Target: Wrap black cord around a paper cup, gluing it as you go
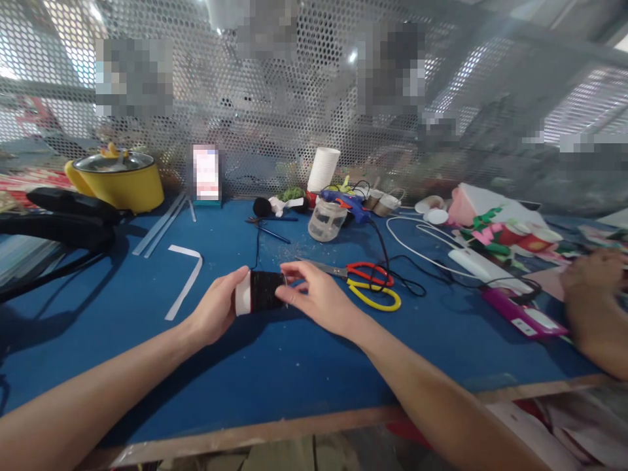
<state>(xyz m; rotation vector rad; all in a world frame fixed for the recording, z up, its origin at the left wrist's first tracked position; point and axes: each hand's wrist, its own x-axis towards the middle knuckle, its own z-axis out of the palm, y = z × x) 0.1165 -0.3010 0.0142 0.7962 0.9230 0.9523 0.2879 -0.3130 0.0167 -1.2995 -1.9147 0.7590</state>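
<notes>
A white paper cup (243,296) lies on its side between my hands, its right part wrapped in black yarn (265,291). My left hand (216,309) is closed around the white end. At the other end my right hand (316,294) grips the wrapped cup, thumb on the yarn and fingers at the far edge. What lies under those fingers is partly hidden. A black strand runs from the cup up toward a dark ball (261,207), which looks like yarn. Scissors (370,275) with red and yellow handles lie just beyond my right hand.
Behind stand a clear jar (326,222) with a blue glue gun (346,201), and stacked paper cups (324,169). A yellow pot (118,183) and white strip (186,278) are left. Right are a power strip (485,268), purple box (523,314) and another person's hand (593,275).
</notes>
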